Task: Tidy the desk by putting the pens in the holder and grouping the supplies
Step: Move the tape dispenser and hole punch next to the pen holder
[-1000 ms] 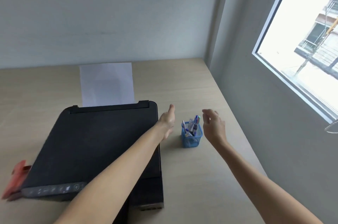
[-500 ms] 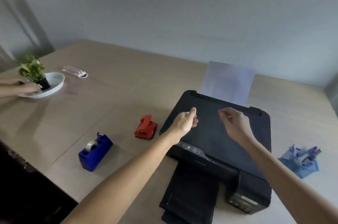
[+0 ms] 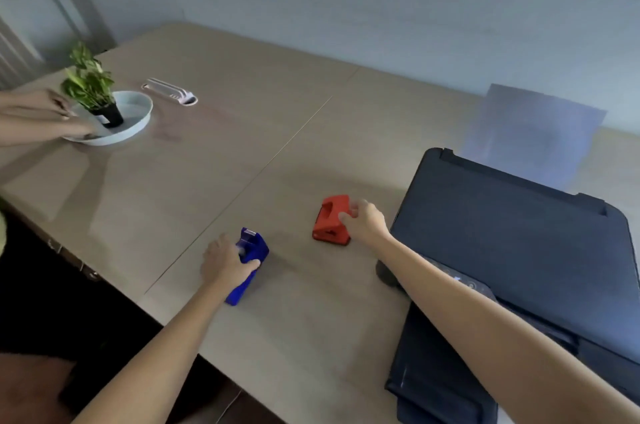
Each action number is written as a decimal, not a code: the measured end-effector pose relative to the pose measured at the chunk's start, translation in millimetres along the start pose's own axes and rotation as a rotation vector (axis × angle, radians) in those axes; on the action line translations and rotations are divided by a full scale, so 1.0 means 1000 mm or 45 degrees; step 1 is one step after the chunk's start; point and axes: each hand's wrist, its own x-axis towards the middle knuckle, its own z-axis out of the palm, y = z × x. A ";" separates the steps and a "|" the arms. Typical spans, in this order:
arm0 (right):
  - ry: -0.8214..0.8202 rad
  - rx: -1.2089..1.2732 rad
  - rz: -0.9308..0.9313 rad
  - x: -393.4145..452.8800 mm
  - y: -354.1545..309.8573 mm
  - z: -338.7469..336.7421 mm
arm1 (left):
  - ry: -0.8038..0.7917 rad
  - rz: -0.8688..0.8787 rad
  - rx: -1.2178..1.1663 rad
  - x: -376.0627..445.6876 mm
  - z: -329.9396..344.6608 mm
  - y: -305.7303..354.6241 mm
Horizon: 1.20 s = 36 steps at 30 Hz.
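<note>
We have one head-worn view, looking forward and down over the desk (image 3: 214,153); the printer (image 3: 512,236) sits near, at right. Beyond it, the wall.

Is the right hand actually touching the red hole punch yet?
Touching. The head view shows the right hand with fingertips pressed on the red hole punch's right side, no gap visible.
</note>
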 end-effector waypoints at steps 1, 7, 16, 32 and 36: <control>-0.003 0.015 0.078 0.007 -0.001 0.012 | -0.082 -0.021 -0.007 0.008 0.000 -0.010; 0.037 0.349 0.403 0.052 0.012 0.059 | -0.092 -0.038 -0.037 0.029 0.015 -0.035; 0.057 0.700 0.455 0.074 0.020 0.068 | -0.234 -0.216 -0.670 0.014 0.002 -0.042; -0.012 1.124 -0.292 -0.125 0.025 -0.217 | -0.595 0.326 -1.183 -0.175 -0.041 0.167; 0.207 1.169 -0.310 -0.186 0.105 -0.299 | -0.823 0.526 -1.130 -0.243 0.004 0.238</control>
